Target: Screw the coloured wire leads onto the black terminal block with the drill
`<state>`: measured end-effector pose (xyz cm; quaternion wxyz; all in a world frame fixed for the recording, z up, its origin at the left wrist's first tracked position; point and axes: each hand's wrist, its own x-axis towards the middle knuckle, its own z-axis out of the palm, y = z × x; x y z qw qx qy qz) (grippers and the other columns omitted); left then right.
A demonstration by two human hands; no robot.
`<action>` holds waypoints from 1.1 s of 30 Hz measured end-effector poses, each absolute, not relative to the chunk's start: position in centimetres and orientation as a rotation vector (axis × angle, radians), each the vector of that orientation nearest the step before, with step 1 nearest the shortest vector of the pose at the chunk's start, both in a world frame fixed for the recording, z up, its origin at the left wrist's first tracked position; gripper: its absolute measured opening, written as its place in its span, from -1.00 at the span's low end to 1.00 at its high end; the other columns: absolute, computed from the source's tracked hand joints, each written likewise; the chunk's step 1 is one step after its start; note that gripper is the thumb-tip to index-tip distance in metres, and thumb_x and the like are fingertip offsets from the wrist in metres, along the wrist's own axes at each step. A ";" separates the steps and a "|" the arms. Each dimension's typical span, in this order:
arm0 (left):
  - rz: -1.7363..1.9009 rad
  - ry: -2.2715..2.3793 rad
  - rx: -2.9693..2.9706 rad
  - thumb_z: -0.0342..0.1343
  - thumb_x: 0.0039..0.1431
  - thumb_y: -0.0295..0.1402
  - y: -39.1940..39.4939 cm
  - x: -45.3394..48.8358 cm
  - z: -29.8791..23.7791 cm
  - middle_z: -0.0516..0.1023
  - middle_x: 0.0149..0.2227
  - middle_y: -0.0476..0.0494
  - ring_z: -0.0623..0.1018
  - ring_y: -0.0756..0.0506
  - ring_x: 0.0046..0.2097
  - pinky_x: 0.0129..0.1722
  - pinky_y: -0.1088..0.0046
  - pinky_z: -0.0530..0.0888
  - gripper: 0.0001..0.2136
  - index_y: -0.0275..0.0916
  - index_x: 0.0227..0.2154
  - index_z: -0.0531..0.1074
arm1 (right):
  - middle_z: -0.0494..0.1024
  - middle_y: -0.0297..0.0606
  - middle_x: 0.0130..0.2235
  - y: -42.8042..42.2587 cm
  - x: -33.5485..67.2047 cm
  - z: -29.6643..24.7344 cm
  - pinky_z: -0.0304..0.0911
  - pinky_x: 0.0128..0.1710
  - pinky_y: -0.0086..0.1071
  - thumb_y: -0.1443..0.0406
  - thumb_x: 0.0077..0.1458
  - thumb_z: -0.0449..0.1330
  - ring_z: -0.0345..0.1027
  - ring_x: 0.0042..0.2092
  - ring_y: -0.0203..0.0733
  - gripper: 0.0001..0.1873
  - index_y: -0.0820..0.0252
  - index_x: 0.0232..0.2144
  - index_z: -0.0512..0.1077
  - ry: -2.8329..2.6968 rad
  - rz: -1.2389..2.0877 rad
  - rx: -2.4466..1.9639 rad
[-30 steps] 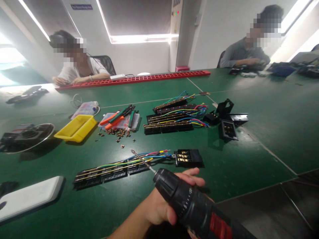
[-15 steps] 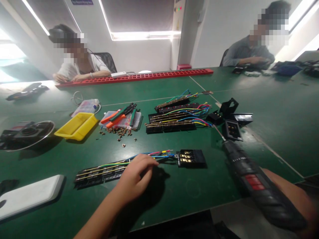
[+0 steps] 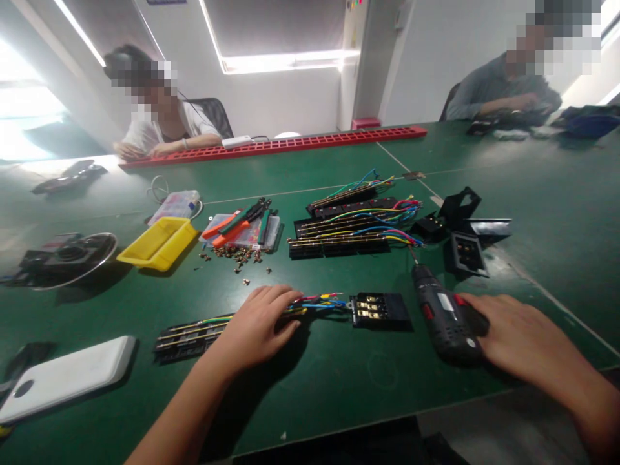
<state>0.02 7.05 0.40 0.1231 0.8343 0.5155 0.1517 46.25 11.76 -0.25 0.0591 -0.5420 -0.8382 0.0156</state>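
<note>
Lying beside right hand (image 3: 520,339): drill (image 3: 443,313)

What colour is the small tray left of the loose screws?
Yellow. The tray shows plainly in the head view, beside the scattered screws.

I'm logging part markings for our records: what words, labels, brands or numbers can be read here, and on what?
None can be read.
Electric screwdriver: pale label and red patches, too blurred.
Wall panel: coloured lights only, no legible text.
White flat device: blank.
</note>
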 end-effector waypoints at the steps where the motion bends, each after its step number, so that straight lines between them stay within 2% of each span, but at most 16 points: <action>1: 0.488 1.517 2.421 0.05 0.34 -0.30 6.9 -0.2 0.7 0.46 0.06 -0.22 0.44 -0.20 0.04 0.09 0.12 0.39 -0.72 -0.17 0.07 0.36 | 0.49 -0.02 -0.14 12.0 46.6 -0.3 0.27 -0.22 -0.16 0.28 0.15 0.09 0.40 -0.15 0.09 -0.60 0.22 0.00 0.53 -2.553 0.083 -1.606; 3: 0.565 1.594 2.402 -0.01 0.38 -0.28 6.6 -0.6 1.0 0.48 -0.08 -0.20 0.43 -0.18 -0.04 0.00 0.16 0.40 -0.83 -0.20 -0.13 0.43 | 0.45 0.06 -0.04 12.1 47.0 -0.1 0.26 -0.10 -0.08 0.27 0.10 0.08 0.36 -0.05 0.14 -0.50 0.28 0.08 0.46 -2.562 0.122 -1.543; 5: 0.582 1.649 2.425 -0.05 0.41 -0.26 6.3 -0.7 1.0 0.46 -0.27 -0.15 0.41 -0.15 -0.19 -0.13 0.22 0.39 -0.76 -0.22 -0.35 0.41 | 0.42 0.09 0.01 11.9 46.7 0.6 0.22 -0.02 0.01 0.23 0.07 0.06 0.32 0.01 0.20 -0.46 0.30 0.09 0.43 -2.506 0.029 -1.503; 7: 0.547 1.654 2.450 -0.08 0.42 -0.25 6.1 -0.5 0.8 0.41 -0.40 -0.11 0.37 -0.12 -0.30 -0.23 0.27 0.36 -0.69 -0.22 -0.44 0.37 | 0.40 0.06 0.04 11.1 44.9 1.9 0.19 0.00 0.09 0.20 0.12 0.02 0.29 0.03 0.26 -0.52 0.26 0.06 0.40 -2.429 -0.073 -1.411; 8: 0.529 1.646 2.454 -0.09 0.42 -0.26 6.2 -0.2 0.7 0.40 -0.42 -0.09 0.37 -0.11 -0.32 -0.26 0.30 0.35 -0.69 -0.22 -0.42 0.38 | 0.41 0.02 0.02 10.5 43.5 2.5 0.20 -0.02 0.09 0.21 0.18 0.01 0.30 0.00 0.24 -0.58 0.22 0.03 0.39 -2.385 -0.078 -1.341; 10: 0.499 1.633 2.464 -0.06 0.41 -0.27 6.6 0.5 0.6 0.46 -0.34 -0.12 0.41 -0.12 -0.27 -0.24 0.30 0.38 -0.78 -0.23 -0.23 0.45 | 0.42 -0.06 -0.01 9.3 39.8 3.4 0.27 -0.04 -0.03 0.30 0.30 -0.02 0.34 -0.02 0.12 -0.72 0.19 -0.01 0.38 -2.321 0.072 -1.159; 12: 0.456 1.624 2.514 0.03 0.37 -0.25 7.3 1.3 0.6 0.52 -0.12 -0.20 0.45 -0.18 -0.10 -0.10 0.21 0.42 -0.74 -0.20 0.02 0.42 | 0.38 -0.12 0.04 8.4 35.7 3.6 0.23 0.06 -0.05 0.38 0.34 -0.07 0.28 0.06 0.06 -0.69 0.20 0.02 0.39 -2.386 0.281 -0.971; 13: 0.422 1.607 2.547 0.07 0.34 -0.24 7.8 1.7 0.7 0.50 -0.03 -0.21 0.44 -0.22 -0.03 -0.03 0.16 0.41 -0.70 -0.18 0.07 0.41 | 0.36 -0.12 0.08 8.2 33.6 3.4 0.21 0.10 -0.04 0.40 0.33 -0.10 0.24 0.11 0.05 -0.64 0.22 0.04 0.39 -2.429 0.341 -0.920; 15: 0.339 1.548 2.567 0.10 0.33 -0.23 8.7 2.1 0.7 0.51 0.02 -0.21 0.45 -0.24 0.02 0.02 0.13 0.41 -0.71 -0.17 0.05 0.44 | 0.30 -0.09 0.15 8.3 30.1 2.7 0.12 0.19 0.01 0.42 0.25 -0.12 0.15 0.17 0.06 -0.53 0.30 0.13 0.37 -2.500 0.379 -0.896; 19: 0.307 1.439 2.497 0.01 0.40 -0.29 9.7 1.7 0.1 0.59 -0.15 -0.18 0.55 -0.15 -0.12 -0.09 0.27 0.48 -0.78 -0.22 -0.05 0.49 | 0.20 -0.08 0.24 10.0 26.0 1.3 0.02 0.24 0.06 0.40 0.18 -0.03 0.01 0.25 0.07 -0.39 0.43 0.27 0.26 -2.606 0.296 -0.925; 23: 0.405 1.473 2.510 -0.02 0.43 -0.30 9.3 1.3 -1.0 0.60 -0.20 -0.16 0.56 -0.11 -0.18 -0.16 0.34 0.48 -0.79 -0.22 -0.09 0.49 | 0.37 -0.17 0.12 11.0 25.2 1.0 -0.03 0.21 0.08 0.43 0.24 0.07 0.06 0.22 0.07 -0.61 0.30 0.10 0.41 -2.630 0.303 -1.000; 27: 0.401 1.553 2.546 -0.07 0.45 -0.30 8.9 1.9 -1.5 0.59 -0.26 -0.13 0.56 -0.10 -0.24 -0.24 0.39 0.44 -0.79 -0.22 -0.12 0.46 | 0.43 -0.15 0.00 10.9 25.5 0.8 0.00 0.15 0.00 0.41 0.23 0.21 0.15 0.14 0.11 -0.76 0.27 -0.04 0.45 -2.525 0.347 -1.019; 30: 0.388 1.596 2.568 -0.08 0.44 -0.33 8.7 2.6 -1.5 0.58 -0.30 -0.11 0.55 -0.10 -0.27 -0.30 0.41 0.41 -0.80 -0.22 -0.14 0.44 | 0.45 -0.19 -0.13 10.9 25.6 0.2 0.06 0.06 -0.07 0.41 0.22 0.22 0.23 0.04 0.09 -0.92 0.25 -0.21 0.44 -2.387 0.375 -1.036; 33: 0.417 1.625 2.582 -0.07 0.43 -0.34 8.7 3.1 -1.6 0.58 -0.30 -0.11 0.55 -0.12 -0.27 -0.32 0.40 0.40 -0.82 -0.21 -0.15 0.43 | 0.46 -0.25 -0.19 11.0 25.5 -0.6 0.06 0.02 -0.09 0.42 0.23 0.20 0.25 -0.01 0.07 -0.96 0.22 -0.27 0.42 -2.261 0.386 -1.046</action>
